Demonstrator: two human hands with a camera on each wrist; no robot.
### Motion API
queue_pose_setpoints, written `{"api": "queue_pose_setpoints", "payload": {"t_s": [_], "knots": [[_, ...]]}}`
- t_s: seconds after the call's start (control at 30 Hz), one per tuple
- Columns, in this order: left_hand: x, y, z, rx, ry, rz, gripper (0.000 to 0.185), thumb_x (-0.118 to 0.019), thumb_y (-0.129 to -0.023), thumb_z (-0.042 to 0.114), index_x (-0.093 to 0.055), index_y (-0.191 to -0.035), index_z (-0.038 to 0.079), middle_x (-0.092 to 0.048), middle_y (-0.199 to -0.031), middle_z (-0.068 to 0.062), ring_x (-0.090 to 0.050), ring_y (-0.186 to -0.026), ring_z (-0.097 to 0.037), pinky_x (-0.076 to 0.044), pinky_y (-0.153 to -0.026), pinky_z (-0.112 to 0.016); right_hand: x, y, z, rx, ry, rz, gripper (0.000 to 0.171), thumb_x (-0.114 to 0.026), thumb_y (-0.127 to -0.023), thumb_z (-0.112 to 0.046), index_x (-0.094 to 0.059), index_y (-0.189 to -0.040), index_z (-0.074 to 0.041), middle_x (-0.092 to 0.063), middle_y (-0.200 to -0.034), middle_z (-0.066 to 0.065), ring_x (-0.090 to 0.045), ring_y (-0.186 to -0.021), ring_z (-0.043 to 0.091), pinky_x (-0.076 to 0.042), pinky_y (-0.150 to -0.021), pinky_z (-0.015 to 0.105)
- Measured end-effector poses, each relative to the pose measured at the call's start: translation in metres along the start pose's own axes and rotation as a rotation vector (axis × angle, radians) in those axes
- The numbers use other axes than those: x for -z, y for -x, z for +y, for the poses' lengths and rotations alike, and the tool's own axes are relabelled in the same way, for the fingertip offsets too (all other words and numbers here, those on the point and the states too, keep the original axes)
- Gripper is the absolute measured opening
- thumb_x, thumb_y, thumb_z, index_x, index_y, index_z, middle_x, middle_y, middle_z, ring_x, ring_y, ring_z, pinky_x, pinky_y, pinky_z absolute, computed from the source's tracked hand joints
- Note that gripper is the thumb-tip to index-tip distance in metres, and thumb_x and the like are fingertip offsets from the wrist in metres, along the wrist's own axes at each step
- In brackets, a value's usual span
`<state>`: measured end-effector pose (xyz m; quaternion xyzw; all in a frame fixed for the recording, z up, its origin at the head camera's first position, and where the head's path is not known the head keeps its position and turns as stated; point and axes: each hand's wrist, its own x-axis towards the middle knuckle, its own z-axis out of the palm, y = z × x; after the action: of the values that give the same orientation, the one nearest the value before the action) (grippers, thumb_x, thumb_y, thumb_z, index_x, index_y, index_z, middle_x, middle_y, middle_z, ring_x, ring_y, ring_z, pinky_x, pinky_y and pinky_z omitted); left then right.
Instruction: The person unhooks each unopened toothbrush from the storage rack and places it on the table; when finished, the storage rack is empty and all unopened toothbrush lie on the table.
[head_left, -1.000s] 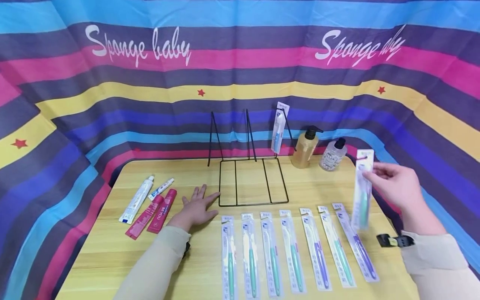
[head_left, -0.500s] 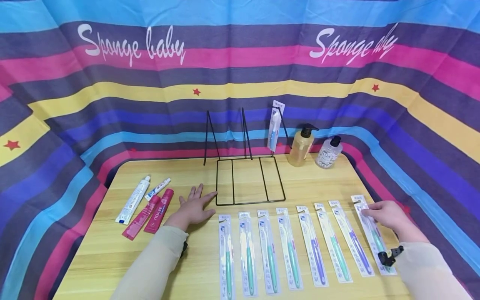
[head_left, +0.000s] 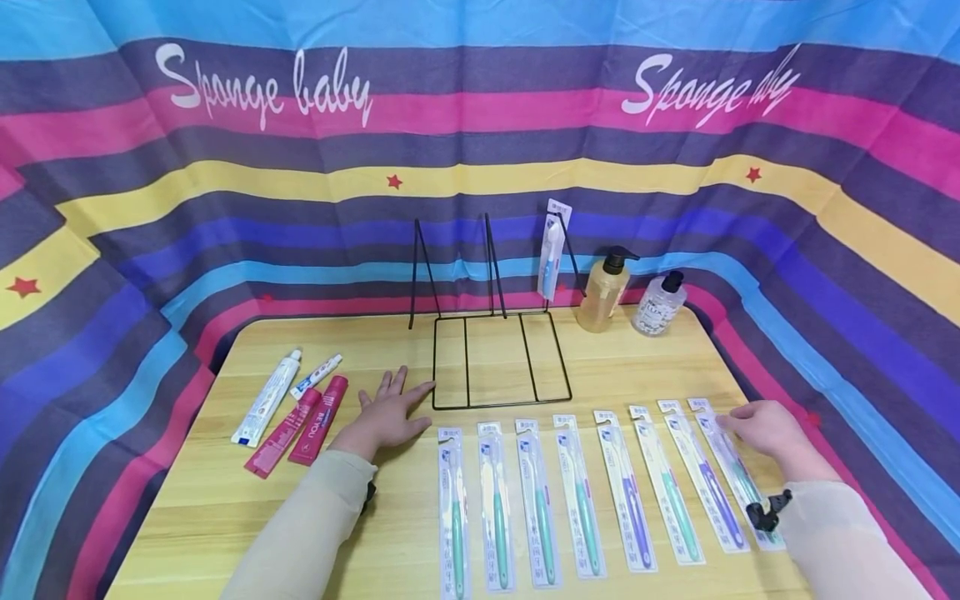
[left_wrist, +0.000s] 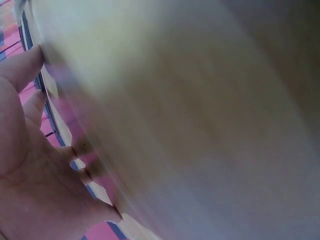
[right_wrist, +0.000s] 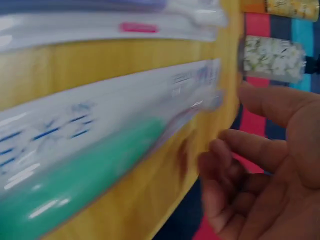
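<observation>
Eight packaged toothbrushes lie in a row along the near edge of the counter (head_left: pixel 225 500), in front of the black wire rack (head_left: pixel 498 371). At the right end of that row, farthest right of the rack, the right hand (head_left: pixel 765 429) rests with its fingers (head_left: pixel 731 422) loosely bent on the top of the last green toothbrush pack (head_left: pixel 731 467); the right wrist view shows them relaxed beside the pack (right_wrist: pixel 100 145), not closed around it. Just left of the rack's front corner the left hand (head_left: pixel 390 412) lies flat on the wood, fingers (head_left: pixel 397 383) spread apart and holding nothing. Farther left of the rack lie two white toothpaste tubes (head_left: pixel 270 396) and two red tubes (head_left: pixel 303 425). One more toothbrush pack (head_left: pixel 552 250) hangs on the rack's right upright. Right of the rack, at the back, stand an amber pump bottle (head_left: pixel 603 292) and a clear bottle (head_left: pixel 658 304).
</observation>
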<state>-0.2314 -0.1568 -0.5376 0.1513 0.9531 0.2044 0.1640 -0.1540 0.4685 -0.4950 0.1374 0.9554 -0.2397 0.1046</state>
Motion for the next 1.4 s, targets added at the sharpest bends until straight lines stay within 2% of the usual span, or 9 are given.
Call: {"api": "queue_pose_setpoints", "payload": {"t_s": [0.2,0.33,0.5,0.63,0.77,0.93,1.03,1.17,1.4], "knots": [[0.003,0.003,0.0,0.01,0.002,-0.002,0.071,-0.066,-0.103,0.044,-0.037,-0.167,0.033,0.001,-0.176,-0.021,0.008,-0.159,-0.049,0.007,-0.111,-0.086,0.008,-0.013,-0.042,0.2,-0.026,0.216,0.048,-0.064,-0.105,-0.029,-0.068,-0.123,0.016,-0.069,-0.118,0.037,-0.068,-0.098,0.047,-0.059,-0.077,0.057],[0.002,0.003,0.001,0.005,0.0,-0.003,0.071,-0.066,-0.103,0.045,-0.037,-0.167,0.034,0.0,-0.176,-0.021,0.008,-0.16,-0.048,0.007,-0.111,-0.086,0.013,-0.027,-0.101,0.352,-0.12,0.343,0.037,-0.068,-0.103,-0.024,-0.074,-0.118,0.01,-0.075,-0.106,0.028,-0.068,-0.087,0.031,-0.056,-0.072,0.034],[0.0,0.002,-0.001,0.005,0.008,-0.006,0.071,-0.066,-0.103,0.046,-0.037,-0.166,0.035,0.0,-0.177,-0.02,0.007,-0.16,-0.048,0.007,-0.112,-0.085,0.012,-0.049,-0.191,0.445,-0.341,0.354,0.038,-0.069,-0.104,-0.019,-0.069,-0.129,0.009,-0.074,-0.116,0.027,-0.07,-0.1,0.028,-0.049,-0.078,0.012],[-0.001,0.003,-0.003,0.018,0.003,-0.007,0.071,-0.066,-0.102,0.048,-0.036,-0.166,0.037,0.001,-0.177,-0.02,0.007,-0.16,-0.048,0.007,-0.112,-0.085,0.006,-0.069,-0.257,0.466,-0.514,0.328,0.046,-0.07,-0.103,-0.013,-0.06,-0.141,0.01,-0.069,-0.128,0.029,-0.068,-0.115,0.039,-0.055,-0.099,0.03],[0.0,0.002,-0.003,0.023,0.006,-0.008,0.071,-0.065,-0.102,0.049,-0.035,-0.166,0.038,0.003,-0.177,-0.017,0.009,-0.16,-0.046,0.008,-0.112,-0.084,0.005,-0.082,-0.3,0.441,-0.633,0.322,0.057,-0.07,-0.101,-0.01,-0.049,-0.152,0.007,-0.064,-0.14,0.03,-0.062,-0.126,0.044,-0.049,-0.111,0.049],[0.002,0.001,-0.001,0.023,0.007,-0.018,0.071,-0.066,-0.102,0.049,-0.036,-0.166,0.039,0.004,-0.177,-0.017,0.01,-0.16,-0.045,0.009,-0.113,-0.084,0.0,-0.09,-0.321,0.372,-0.67,0.313,0.051,-0.066,-0.104,-0.013,-0.053,-0.15,0.006,-0.065,-0.139,0.027,-0.064,-0.124,0.034,-0.053,-0.104,0.039],[0.002,0.001,0.002,0.018,0.006,-0.017,0.071,-0.067,-0.102,0.048,-0.037,-0.166,0.038,0.002,-0.177,-0.018,0.009,-0.16,-0.046,0.009,-0.112,-0.085,-0.003,-0.093,-0.32,0.35,-0.683,0.358,0.035,-0.067,-0.104,-0.013,-0.069,-0.134,0.005,-0.074,-0.123,0.021,-0.067,-0.102,0.018,-0.052,-0.086,0.022],[0.003,0.0,0.002,0.012,0.01,-0.013,0.071,-0.068,-0.102,0.046,-0.038,-0.166,0.037,0.001,-0.177,-0.018,0.008,-0.16,-0.047,0.009,-0.112,-0.085,-0.004,-0.098,-0.316,0.382,-0.67,0.404,0.025,-0.07,-0.102,-0.012,-0.076,-0.117,0.006,-0.076,-0.097,0.011,-0.058,-0.077,0.004,-0.045,-0.069,0.016],[0.003,-0.001,0.0,0.023,0.01,-0.016,0.072,-0.068,-0.102,0.045,-0.037,-0.166,0.036,0.002,-0.177,-0.018,0.008,-0.16,-0.046,0.009,-0.112,-0.084,-0.003,-0.1,-0.318,0.448,-0.629,0.311,0.027,-0.071,-0.102,-0.015,-0.074,-0.116,0.008,-0.075,-0.092,0.007,-0.069,-0.081,0.008,-0.052,-0.074,0.018]]}}
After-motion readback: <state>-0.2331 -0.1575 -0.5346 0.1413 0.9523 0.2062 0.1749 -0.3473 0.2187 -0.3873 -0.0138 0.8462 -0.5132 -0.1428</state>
